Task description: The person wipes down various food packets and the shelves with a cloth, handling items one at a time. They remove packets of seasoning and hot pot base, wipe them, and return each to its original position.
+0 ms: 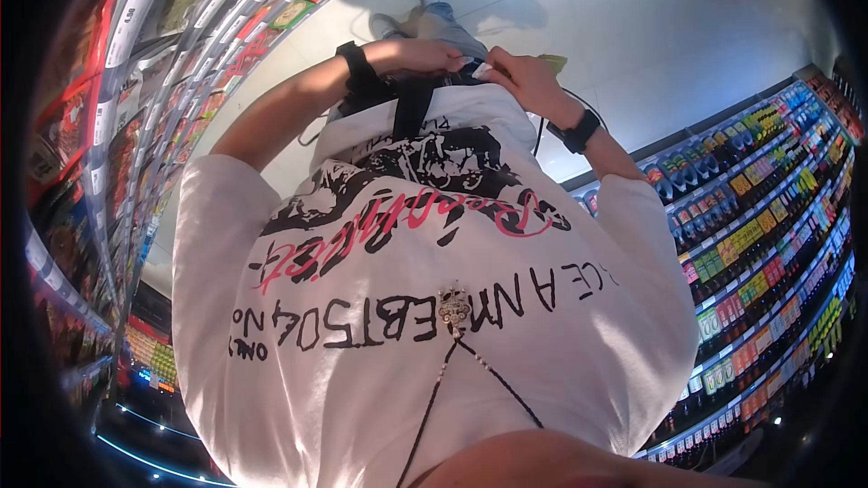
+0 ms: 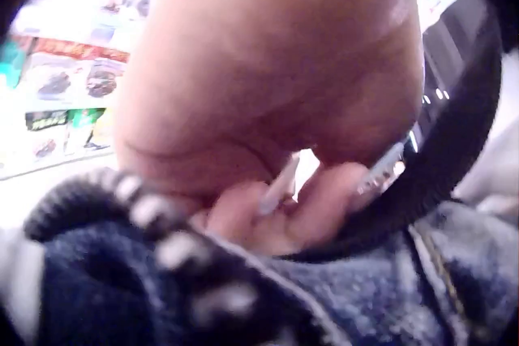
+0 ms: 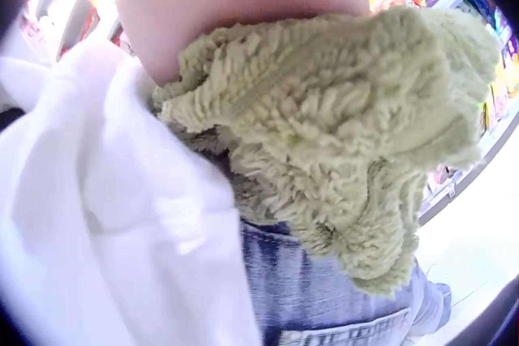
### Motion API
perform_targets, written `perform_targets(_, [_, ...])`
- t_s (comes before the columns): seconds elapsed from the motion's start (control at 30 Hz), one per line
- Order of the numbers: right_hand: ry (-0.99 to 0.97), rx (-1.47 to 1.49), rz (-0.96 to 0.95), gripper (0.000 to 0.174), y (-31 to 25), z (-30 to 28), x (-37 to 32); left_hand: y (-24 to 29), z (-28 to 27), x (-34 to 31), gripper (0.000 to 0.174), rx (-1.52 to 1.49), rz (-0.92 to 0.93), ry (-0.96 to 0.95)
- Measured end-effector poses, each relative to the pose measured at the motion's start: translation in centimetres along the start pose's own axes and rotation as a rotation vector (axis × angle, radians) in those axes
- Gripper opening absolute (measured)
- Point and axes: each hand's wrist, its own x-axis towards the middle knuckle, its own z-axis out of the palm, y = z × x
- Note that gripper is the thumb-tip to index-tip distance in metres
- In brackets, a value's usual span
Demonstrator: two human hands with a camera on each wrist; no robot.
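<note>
Both hands meet at the front of the waist. My left hand (image 1: pixel 429 56) curls its fingers (image 2: pixel 312 216) around a black strap (image 2: pixel 474 131) just above blue jeans (image 2: pixel 105 281). Close beside it, my right hand (image 1: pixel 517 74) has bent fingers at the waistband, near the white shirt hem; I cannot tell what it holds. A fluffy pale green cloth (image 3: pixel 324 111) hangs under the right hand and covers its fingers in the right wrist view. The white printed T-shirt (image 1: pixel 362 398) is bunched at the waist.
Shelves of packaged goods (image 1: pixel 185 45) rise close on the left. More shelves with bottles and colourful packs (image 1: pixel 750 235) run along the right. Pale shiny floor (image 1: pixel 624 27) lies between them. A beaded cord with a metal pendant (image 1: pixel 454 307) hangs over the shirt.
</note>
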Motion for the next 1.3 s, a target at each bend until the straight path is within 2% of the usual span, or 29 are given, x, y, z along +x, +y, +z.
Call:
perform_targets(0.03, [-0.001,0.002,0.0,0.026,0.4,0.1,0.2,0.0,0.1,0.1,0.031,-0.001,-0.002,-0.001])
perform_targets(0.1, [-0.023,-0.05,-0.01,0.028,1.0,0.4,0.7,0.4,0.6,0.2,0.024,-0.252,0.017,0.116])
perform_targets(0.23, [-0.124,-0.022,0.02,0.03,1.5,0.0,2.2,1.9,1.0,0.2,0.025,-0.225,0.056,0.197])
perform_targets(0.3, [-0.258,-0.054,0.076,0.03,2.4,0.0,3.2,2.3,1.0,0.4,0.026,-0.204,0.076,0.22])
perform_targets(0.43, [-0.154,-0.025,0.112,0.027,2.8,-0.4,2.6,0.8,0.9,1.7,0.027,-0.182,0.116,0.25])
perform_targets(0.5, [-0.106,0.151,0.158,0.025,2.2,-1.6,1.1,0.8,0.6,1.4,0.028,-0.155,0.095,0.28])
perform_targets(0.57, [-0.121,0.102,0.074,0.024,1.7,-2.6,0.1,1.4,0.8,0.8,0.028,-0.192,0.099,0.27])
perform_targets(0.6, [-0.157,-0.02,-0.029,0.026,1.4,-3.1,0.0,1.5,0.8,0.6,0.029,-0.225,0.101,0.251])
perform_targets(0.67, [-0.229,-0.224,-0.232,0.041,2.4,-3.4,-0.1,0.7,0.9,1.2,0.03,-0.204,0.108,0.261])
perform_targets(0.77, [-0.324,-0.373,-0.294,0.043,3.1,-3.8,0.6,1.2,0.9,1.3,0.032,-0.18,0.114,0.251])
perform_targets(0.9, [-0.312,-0.403,-0.341,0.039,3.1,-2.6,1.7,1.0,0.9,1.8,0.033,-0.166,0.12,0.237])
perform_targets(0.97, [-0.363,-0.522,-0.342,0.033,2.7,-1.9,2.2,1.1,0.9,2.0,0.034,-0.178,0.131,0.241])
perform_targets(1.1, [-0.415,-0.551,-0.351,0.032,1.6,-3.3,2.9,1.9,0.7,1.9,0.033,-0.099,0.139,0.261])
perform_targets(1.23, [-0.445,-0.538,-0.275,0.035,1.0,-4.4,2.7,1.1,0.3,2.7,0.032,-0.071,0.148,0.236])
perform_targets(1.3, [-0.451,-0.512,-0.255,0.035,0.5,-5.6,2.9,0.5,0.0,3.1,0.031,0.125,0.277,0.278])
